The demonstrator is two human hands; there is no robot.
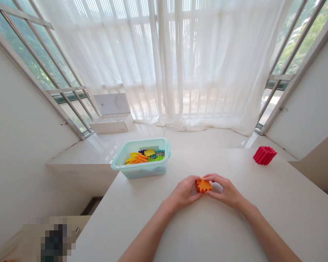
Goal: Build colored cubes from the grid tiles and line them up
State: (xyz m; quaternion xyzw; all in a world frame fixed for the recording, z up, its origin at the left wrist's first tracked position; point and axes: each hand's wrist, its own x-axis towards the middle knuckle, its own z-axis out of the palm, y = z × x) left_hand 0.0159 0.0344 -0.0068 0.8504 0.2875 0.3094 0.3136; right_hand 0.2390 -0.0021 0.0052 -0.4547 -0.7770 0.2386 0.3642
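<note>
Between my two hands are orange toothed building pieces [204,185], joined into a small block with notched edges, at the middle of the white table. My left hand [186,191] grips the block from the left, thumb low and fingers at the back. From the right, my right hand [224,190] pinches it with the thumb in front and the fingertips on top. Fingers hide part of the block's sides. A red block of the same toothed kind [264,155] stands apart at the right rear of the table.
A light teal plastic bin [144,171] at the table's left rear holds yellow, orange, green, purple and grey toothed pieces. An open white box [111,125] sits on the window ledge behind. White curtains [164,72] hang past the ledge. The white tabletop [207,233] stretches toward me.
</note>
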